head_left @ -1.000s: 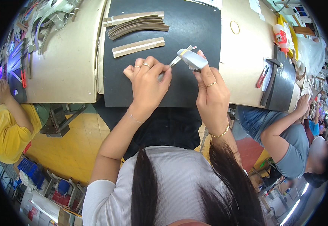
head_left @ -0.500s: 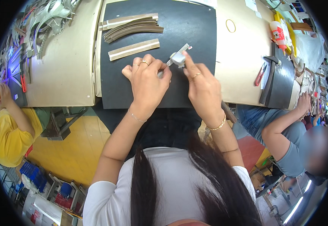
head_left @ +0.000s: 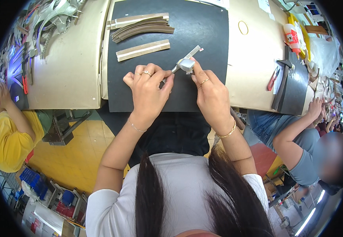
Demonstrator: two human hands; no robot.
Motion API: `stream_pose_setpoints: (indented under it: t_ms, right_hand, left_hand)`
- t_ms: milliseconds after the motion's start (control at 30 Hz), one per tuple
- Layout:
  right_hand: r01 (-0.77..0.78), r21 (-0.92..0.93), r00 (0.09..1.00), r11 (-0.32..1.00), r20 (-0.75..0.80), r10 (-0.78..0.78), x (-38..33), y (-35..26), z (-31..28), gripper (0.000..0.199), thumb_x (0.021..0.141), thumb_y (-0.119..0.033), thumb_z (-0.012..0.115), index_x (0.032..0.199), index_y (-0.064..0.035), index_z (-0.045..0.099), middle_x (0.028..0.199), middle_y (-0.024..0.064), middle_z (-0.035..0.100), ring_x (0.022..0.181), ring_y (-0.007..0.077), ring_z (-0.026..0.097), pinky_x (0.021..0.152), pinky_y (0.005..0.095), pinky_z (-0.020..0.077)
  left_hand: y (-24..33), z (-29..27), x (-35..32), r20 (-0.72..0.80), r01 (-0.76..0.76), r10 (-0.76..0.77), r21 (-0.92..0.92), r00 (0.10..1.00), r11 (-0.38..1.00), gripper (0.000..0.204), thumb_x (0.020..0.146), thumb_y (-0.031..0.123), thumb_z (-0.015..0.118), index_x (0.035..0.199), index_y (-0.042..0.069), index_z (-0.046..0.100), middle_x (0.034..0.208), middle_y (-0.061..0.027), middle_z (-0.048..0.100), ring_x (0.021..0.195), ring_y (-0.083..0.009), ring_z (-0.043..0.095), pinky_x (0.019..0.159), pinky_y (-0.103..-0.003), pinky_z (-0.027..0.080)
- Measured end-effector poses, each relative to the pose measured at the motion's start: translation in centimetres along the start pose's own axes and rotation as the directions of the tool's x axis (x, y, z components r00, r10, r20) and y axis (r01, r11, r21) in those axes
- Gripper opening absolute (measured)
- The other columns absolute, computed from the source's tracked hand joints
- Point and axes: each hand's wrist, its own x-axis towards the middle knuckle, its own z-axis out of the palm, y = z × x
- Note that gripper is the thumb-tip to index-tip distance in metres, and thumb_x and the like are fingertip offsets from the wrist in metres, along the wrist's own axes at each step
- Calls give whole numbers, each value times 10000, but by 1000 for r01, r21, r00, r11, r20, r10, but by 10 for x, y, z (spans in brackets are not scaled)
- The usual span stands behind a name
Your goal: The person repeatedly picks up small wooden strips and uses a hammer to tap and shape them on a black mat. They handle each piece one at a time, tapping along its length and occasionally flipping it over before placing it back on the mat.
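Over the black mat a small silver-grey tool with a pale blocky head is held between my two hands; its exact kind is unclear. Its narrow end goes into the closed fingertips of my left hand. My right hand pinches at the edge of the blocky head. Just beyond it, a narrow straight metal strip points to the far right; whether it joins the tool cannot be told. A brown strip with a pale stripe lies past my left hand, and a stack of curved brown strips sits farther off.
A yellow rubber band lies on the tan tabletop to the right. Farther right are a white-and-red bottle, a hammer and a red cutter. Co-workers sit on both sides. Pale curved parts fill the far left.
My left hand has shifted slightly left and down, away from the right hand. More of the tool's narrow end shows between them. The right hand stays at the tool's head.
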Motion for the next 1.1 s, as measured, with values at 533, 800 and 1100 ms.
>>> stream_pose_setpoints:
  t_ms: [533,800,1100]
  right_hand:
    - [48,144,982,988,-188,-21,0,-11,-7,558,905,15,681,1444,-101,593,895,102,660,730,292,664,653,406,532]
    - [-9,44,1000,999,4,9,-9,-8,6,504,947,-75,670,1442,-134,597,893,88,661,749,272,676,670,387,552]
    - [-10,33,1000,999,18,9,-9,-10,5,503,954,-76,667,1448,-130,591,910,90,671,768,274,683,677,389,555]
  left_hand:
    - [9,0,4,69,128,-127,-10,990,992,52,814,156,802,847,124,778,850,42,627,892,-181,551,906,-388,281]
    - [6,-10,-4,72,154,-153,-12,986,988,83,832,185,820,873,118,792,865,31,637,911,-177,555,909,-379,285]
    - [1,-15,-4,114,197,-189,-65,975,978,79,853,195,796,863,117,792,874,22,662,906,-193,557,903,-390,291]
